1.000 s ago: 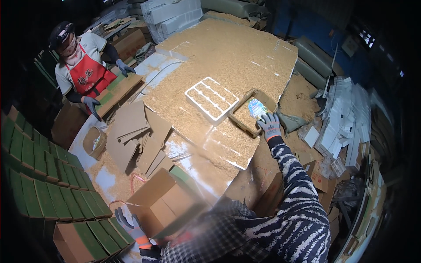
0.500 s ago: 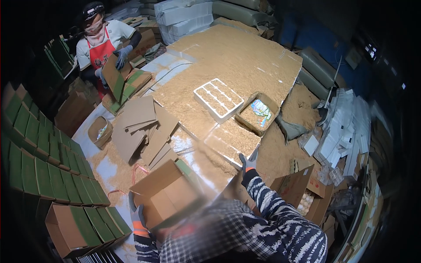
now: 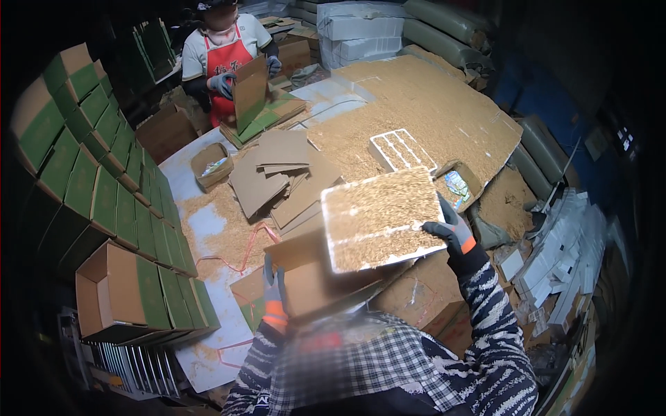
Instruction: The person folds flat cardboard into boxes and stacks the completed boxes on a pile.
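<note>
In a grey glove with an orange cuff, my right hand (image 3: 452, 230) grips the right edge of a white foam tray (image 3: 374, 211) filled with brown husk-like material. The thumb presses on its top, and the tray hangs tilted over an open cardboard box (image 3: 295, 288). My left hand (image 3: 275, 286), gloved alike, holds the left wall of that box. Part of the box interior is hidden below the tray. Beyond the tray, a second foam tray (image 3: 397, 154) with white dividers rests on the husk-covered table (image 3: 444, 104), beside a bin (image 3: 473, 182) of colourful packets.
Flat cardboard sheets (image 3: 281, 173) and a small bin (image 3: 211, 166) lie left of centre. Green-and-brown boxes (image 3: 104, 180) are stacked along the left. Across the table a co-worker (image 3: 225, 59) handles a carton (image 3: 251, 97). White foam pieces (image 3: 555, 236) pile up at right.
My right hand has lifted the husk-filled foam tray off the table edge and brought it over the open box. My left hand stays on the box. The view has shifted.
</note>
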Tool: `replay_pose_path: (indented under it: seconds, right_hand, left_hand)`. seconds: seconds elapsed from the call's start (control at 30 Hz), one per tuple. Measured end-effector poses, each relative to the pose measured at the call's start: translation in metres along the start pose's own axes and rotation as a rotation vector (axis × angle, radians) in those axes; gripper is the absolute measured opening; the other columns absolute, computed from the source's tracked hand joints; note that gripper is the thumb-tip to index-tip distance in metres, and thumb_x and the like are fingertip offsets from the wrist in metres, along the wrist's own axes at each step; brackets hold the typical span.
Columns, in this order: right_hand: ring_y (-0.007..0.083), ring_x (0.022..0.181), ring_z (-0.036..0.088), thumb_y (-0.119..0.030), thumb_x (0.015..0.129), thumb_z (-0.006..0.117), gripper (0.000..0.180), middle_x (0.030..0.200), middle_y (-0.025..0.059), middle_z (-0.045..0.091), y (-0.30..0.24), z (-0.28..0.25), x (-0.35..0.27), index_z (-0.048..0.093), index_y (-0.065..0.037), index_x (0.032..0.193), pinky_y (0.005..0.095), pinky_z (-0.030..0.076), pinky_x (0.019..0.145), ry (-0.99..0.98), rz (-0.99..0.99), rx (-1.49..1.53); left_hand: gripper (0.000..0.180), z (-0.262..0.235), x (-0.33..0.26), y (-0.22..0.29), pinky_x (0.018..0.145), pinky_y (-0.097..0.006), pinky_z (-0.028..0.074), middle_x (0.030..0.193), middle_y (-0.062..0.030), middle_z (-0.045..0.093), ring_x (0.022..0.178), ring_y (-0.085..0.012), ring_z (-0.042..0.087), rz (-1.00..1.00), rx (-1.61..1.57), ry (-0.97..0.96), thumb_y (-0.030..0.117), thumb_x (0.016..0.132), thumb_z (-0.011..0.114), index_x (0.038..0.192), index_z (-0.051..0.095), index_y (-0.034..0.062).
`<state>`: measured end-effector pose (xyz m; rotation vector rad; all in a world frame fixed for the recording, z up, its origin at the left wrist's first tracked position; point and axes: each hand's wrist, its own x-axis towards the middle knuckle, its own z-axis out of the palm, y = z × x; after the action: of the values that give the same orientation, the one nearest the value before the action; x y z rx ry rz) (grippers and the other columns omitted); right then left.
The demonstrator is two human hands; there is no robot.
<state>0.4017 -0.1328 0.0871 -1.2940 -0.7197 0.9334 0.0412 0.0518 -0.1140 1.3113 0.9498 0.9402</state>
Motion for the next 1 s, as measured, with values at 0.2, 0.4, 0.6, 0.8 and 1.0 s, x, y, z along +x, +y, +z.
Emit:
replay_pose_path:
  seconds: [0.2,0.4,0.6,0.8,1.0]
  right_hand:
    - [0.0274,0.132,0.044,-0.018,0.074,0.082,0.108,0.149,0.0193,0.038,0.031,0.084,0.032,0.012,-0.011,0.156,0.0374,0.040,0.107,-0.338,0.148,-0.426]
    - [0.0352,0.135,0.041,-0.027,0.079,0.072,0.092,0.147,0.0234,0.041,0.141,0.099,0.054,0.021,-0.008,0.153,0.0389,0.036,0.110,-0.385,0.138,-0.823]
    - [0.0393,0.106,0.061,-0.026,0.085,0.065,0.065,0.116,0.0250,0.063,0.141,0.106,0.059,0.040,0.004,0.138,0.0379,0.047,0.094,-0.616,0.222,-1.462]
    - [0.0335,0.100,0.064,-0.012,0.090,0.053,0.038,0.112,0.0239,0.062,0.148,0.091,0.061,0.053,0.002,0.126,0.0401,0.052,0.089,-0.300,-0.928,-1.197]
    - [0.0327,0.117,0.057,-0.008,0.080,0.062,0.044,0.132,0.0188,0.054,0.075,-0.074,0.157,0.057,-0.004,0.124,0.0393,0.046,0.101,0.210,-0.387,-0.871]
  left_hand:
    - [0.067,0.022,-0.021,-0.003,0.110,-0.032,0.033,0.156,-0.0127,0.026,0.139,-0.0222,0.031,0.135,0.256,0.098,0.023,0.099,0.053,0.154,0.019,0.0036]
    - [0.081,-0.019,-0.044,-0.015,0.108,-0.032,0.035,0.153,-0.0133,0.031,0.131,-0.0237,0.041,0.188,0.436,0.043,-0.004,0.084,0.058,0.154,0.018,0.0033]
    - [0.074,-0.013,-0.043,-0.011,0.095,-0.032,0.038,0.135,-0.0136,0.044,0.114,-0.0230,0.045,-0.175,0.050,0.150,0.008,0.087,0.059,0.151,0.023,0.0021]
    - [0.058,-0.029,-0.032,-0.037,0.058,-0.031,0.045,0.093,-0.0060,0.062,0.068,-0.0149,0.052,-0.181,0.320,0.241,0.009,0.087,0.060,0.141,0.040,0.0013]
    - [0.055,-0.006,-0.011,0.040,0.084,-0.035,0.050,0.118,-0.0162,0.064,0.097,-0.0237,0.062,-0.384,0.675,0.183,0.019,0.090,0.064,0.137,0.047,-0.0039]
